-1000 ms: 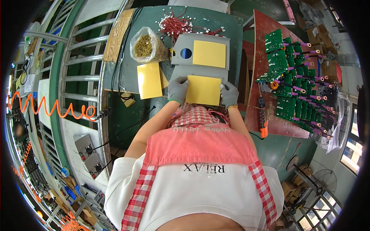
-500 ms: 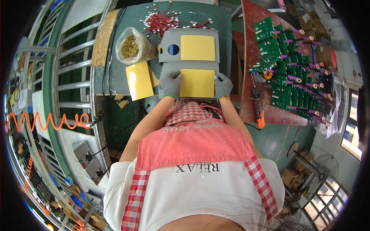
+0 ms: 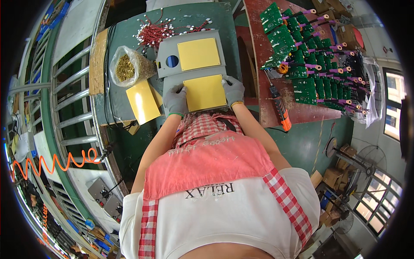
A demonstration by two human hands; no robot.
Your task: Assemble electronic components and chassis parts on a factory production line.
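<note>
Both my hands wear grey gloves. My left hand [image 3: 176,99] is at the left edge of a yellow sheet [image 3: 205,93], its fingers curled and its thumb on the edge. At the sheet's right edge is my right hand [image 3: 233,89], its thumb and fingers closed near the upper right corner. That sheet lies on the nearer grey panel [image 3: 172,79]. Just beyond it, a second grey panel [image 3: 166,71] with a round, blue-looking opening carries another yellow sheet [image 3: 199,54]. Fingertips under the gloves' edges are partly hidden.
Left of the panels are a clear bag of brass-coloured small parts [image 3: 126,68] and loose yellow sheets [image 3: 142,102]. Red wires with white connectors [image 3: 156,33] lie behind. On the red table at right are green circuit boards [image 3: 282,45] and an orange-and-black power screwdriver [image 3: 280,108].
The view has shifted, so the bench appears moved left and slightly turned. My left hand has curled and slid nearer along the sheet's left edge; my right hand has moved to its upper right corner.
</note>
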